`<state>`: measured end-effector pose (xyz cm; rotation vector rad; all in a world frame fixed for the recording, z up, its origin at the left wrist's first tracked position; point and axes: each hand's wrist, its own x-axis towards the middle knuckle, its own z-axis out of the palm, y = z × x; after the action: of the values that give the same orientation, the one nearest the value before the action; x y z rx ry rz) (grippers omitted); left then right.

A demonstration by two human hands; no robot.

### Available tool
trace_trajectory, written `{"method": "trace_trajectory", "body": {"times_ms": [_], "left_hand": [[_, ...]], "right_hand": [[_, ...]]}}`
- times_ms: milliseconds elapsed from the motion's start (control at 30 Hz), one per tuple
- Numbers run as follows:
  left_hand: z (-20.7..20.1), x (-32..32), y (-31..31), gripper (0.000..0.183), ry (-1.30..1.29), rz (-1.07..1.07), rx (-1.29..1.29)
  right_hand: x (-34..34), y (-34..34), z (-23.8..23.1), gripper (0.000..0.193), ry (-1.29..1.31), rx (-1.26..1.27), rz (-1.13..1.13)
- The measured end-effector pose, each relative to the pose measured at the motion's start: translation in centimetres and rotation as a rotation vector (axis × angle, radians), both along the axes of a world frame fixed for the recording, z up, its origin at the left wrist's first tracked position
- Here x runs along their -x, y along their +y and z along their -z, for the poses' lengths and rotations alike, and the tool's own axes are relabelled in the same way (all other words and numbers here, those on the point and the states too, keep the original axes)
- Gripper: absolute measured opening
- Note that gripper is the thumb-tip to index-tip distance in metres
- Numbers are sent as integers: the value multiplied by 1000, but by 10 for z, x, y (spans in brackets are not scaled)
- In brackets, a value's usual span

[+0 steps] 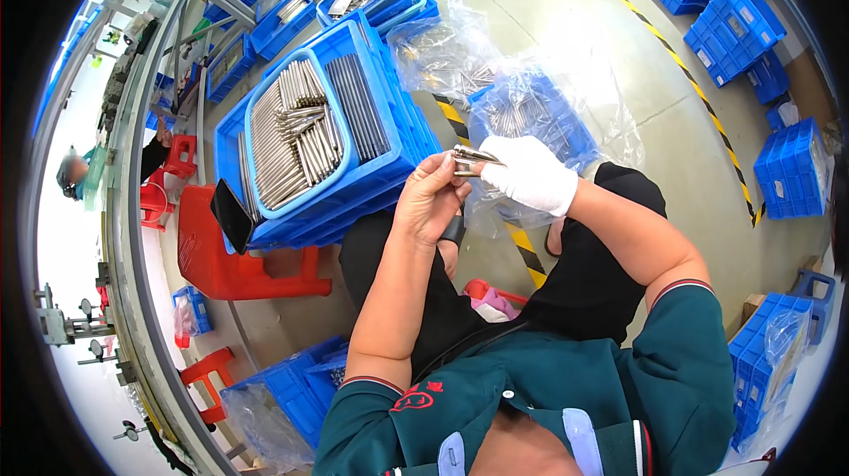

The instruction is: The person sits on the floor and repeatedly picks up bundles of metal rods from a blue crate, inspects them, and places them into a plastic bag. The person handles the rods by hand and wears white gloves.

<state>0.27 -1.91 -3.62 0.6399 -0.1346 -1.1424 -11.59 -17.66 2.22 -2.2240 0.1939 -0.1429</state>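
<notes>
My bare left hand (428,200) pinches the ends of a few short shiny metal rods (476,155). My right hand (534,177), in a white glove, is closed round the other end of the same rods, above my lap. To the left, a light-blue oval tub (350,145) full of similar silvery rods (287,153) sits in a stack of blue crates (409,144). Darker rods (355,104) lie in a row beside the tub. Beyond my right hand, a blue crate (566,126) lined with clear plastic holds more metal rods (516,113).
A flat black object (232,216) leans at the stack's near left corner, above a red stool (208,250). Clear plastic bags (447,42) of metal parts lie ahead. Blue crates (734,29) stand at right beyond yellow-black floor tape (672,38). Another person (75,171) is at far left.
</notes>
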Motion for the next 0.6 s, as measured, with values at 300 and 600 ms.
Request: {"method": "trace_trajectory", "body": {"times_ms": [300,600], "left_hand": [[-7,0,-1,14,44,0,1],[-4,0,0,17,43,37,36]], "right_hand": [[-1,-2,-1,25,-27,2,-10],[-1,-1,0,22,-37,-8,-16]]}}
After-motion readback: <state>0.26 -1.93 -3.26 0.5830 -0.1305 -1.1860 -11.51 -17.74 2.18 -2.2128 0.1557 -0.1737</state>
